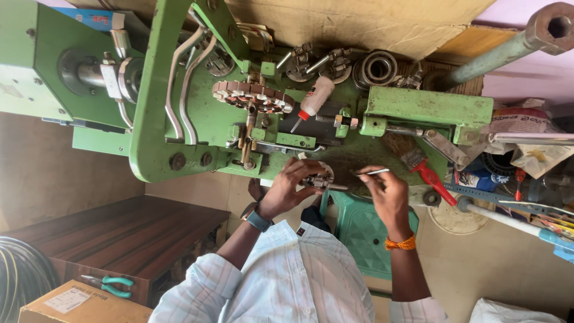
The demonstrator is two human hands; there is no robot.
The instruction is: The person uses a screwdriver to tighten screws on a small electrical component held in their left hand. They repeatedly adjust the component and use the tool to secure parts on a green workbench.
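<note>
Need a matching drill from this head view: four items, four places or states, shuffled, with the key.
Items:
1. left hand
2. right hand
3. white bottle
4. pliers

Places or states:
A. lies on the brown bench, teal handles
B. holds a thin white stick
C. grips a small round metal part
D. lies on the green machine, red tip

Pairs: 1-C, 2-B, 3-D, 4-A
</note>
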